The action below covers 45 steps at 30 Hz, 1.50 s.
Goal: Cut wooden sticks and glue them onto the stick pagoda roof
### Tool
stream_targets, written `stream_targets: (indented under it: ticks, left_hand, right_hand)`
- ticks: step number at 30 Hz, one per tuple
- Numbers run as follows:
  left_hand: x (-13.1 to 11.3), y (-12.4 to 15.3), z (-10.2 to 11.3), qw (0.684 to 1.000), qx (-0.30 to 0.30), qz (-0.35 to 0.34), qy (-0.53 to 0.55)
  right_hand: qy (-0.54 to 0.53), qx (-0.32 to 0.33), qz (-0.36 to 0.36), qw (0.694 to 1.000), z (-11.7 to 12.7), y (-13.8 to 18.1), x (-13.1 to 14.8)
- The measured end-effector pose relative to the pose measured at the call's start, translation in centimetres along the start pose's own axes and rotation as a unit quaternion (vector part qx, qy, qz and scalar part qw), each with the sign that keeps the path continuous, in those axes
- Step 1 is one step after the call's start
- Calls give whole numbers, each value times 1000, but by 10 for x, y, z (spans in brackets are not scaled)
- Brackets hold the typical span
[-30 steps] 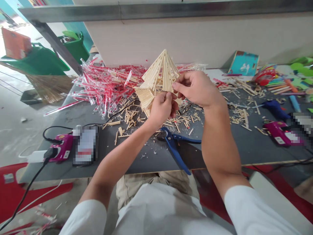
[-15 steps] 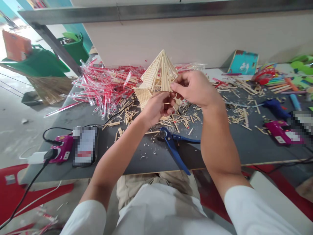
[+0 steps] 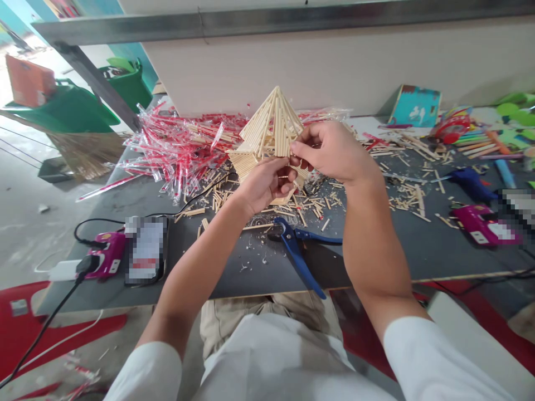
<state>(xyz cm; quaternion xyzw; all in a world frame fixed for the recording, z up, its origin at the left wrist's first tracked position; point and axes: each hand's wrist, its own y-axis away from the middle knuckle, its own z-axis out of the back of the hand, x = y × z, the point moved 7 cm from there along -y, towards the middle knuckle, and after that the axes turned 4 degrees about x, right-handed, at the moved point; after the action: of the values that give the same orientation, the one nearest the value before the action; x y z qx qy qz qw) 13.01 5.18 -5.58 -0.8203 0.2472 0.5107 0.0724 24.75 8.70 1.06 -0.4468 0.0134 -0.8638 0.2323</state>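
A pointed model (image 3: 272,120) built from thin wooden sticks stands on the table in front of me, its roof narrowing to a tip. My right hand (image 3: 324,149) pinches at the lower right edge of the roof sticks, thumb against forefinger. Just left of it, my left hand (image 3: 273,181) is curled, with thumb and forefinger closed at the bottom ends of the same sticks. The two sets of fingertips nearly meet, and they hide the front of the model's lower part. A blue-handled cutter (image 3: 295,256) lies below my hands.
Red-and-clear plastic wrappers (image 3: 184,147) are heaped at the left rear. Stick offcuts (image 3: 407,195) litter the grey table (image 3: 242,278). A phone (image 3: 146,250) lies beside a purple power strip (image 3: 109,253); another purple strip (image 3: 485,223) is at the right. A teal box (image 3: 416,106) leans against the wall.
Hardly anything differs: both hands keep their pinch at the roof's lower edge, with only tiny finger shifts. The view has moved very slightly.
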Motion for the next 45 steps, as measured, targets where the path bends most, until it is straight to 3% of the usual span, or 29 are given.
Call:
stream_targets:
  ticks: [27,45]
  left_hand:
    - [-2,-1,2,1000,-5,-5,-11]
    - [-2,2,-5,995,45,12,86]
  right_hand:
    - [-6,0,-5,1000,0,1,1]
    - [28,-14,5,999,1,1,-1]
